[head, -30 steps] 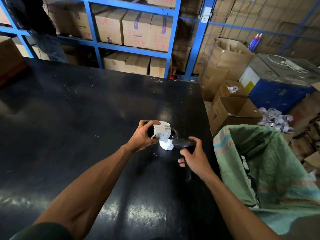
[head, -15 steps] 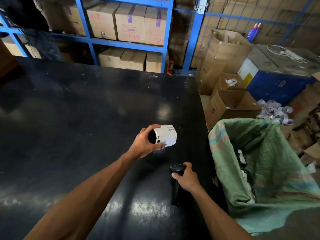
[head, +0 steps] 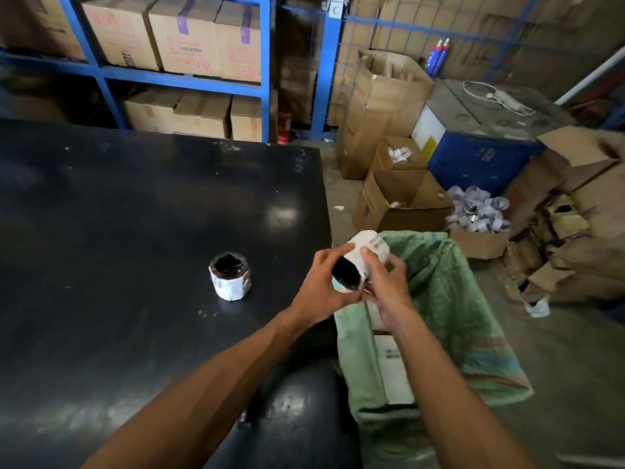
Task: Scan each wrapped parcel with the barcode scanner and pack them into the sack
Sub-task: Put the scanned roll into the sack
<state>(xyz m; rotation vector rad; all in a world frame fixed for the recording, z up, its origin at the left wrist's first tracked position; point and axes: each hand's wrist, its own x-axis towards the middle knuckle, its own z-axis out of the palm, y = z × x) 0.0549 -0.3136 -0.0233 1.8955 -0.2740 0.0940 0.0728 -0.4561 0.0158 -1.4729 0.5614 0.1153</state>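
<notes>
Head view shows your two hands meeting just past the right edge of the tabletop (head: 135, 204), over the mouth of the sack (head: 449, 299). Your left hand (head: 321, 292) has its grip closed around a wrapped parcel (head: 358, 262), thumb and fingers cupping its near, dark end. Your right hand (head: 385, 286) grips the same parcel from the right side, fingers pressed onto the white label that wraps it. The parcel is tilted, dark end toward you, labelled end up and away, and it sits in the air above the sack's near rim, not yet inside.

Below your hands the green woven sack stands open against the tabletop's right edge, and at least one flat white labelled package (head: 392, 370) lies inside it. To your left a second wrapped parcel (head: 230, 277) stands upright on the black tabletop, well apart from your hands, its dark top showing and a white label around its side. A dark shape on the tabletop under your left forearm is too hidden to identify.

Beyond the sack, open cardboard boxes (head: 399, 201) sit on the floor, one beside a heap of pale label rolls (head: 477, 211). A blue shelving rack (head: 263, 72) loaded with closed cartons (head: 203, 38) stands behind the tabletop.
</notes>
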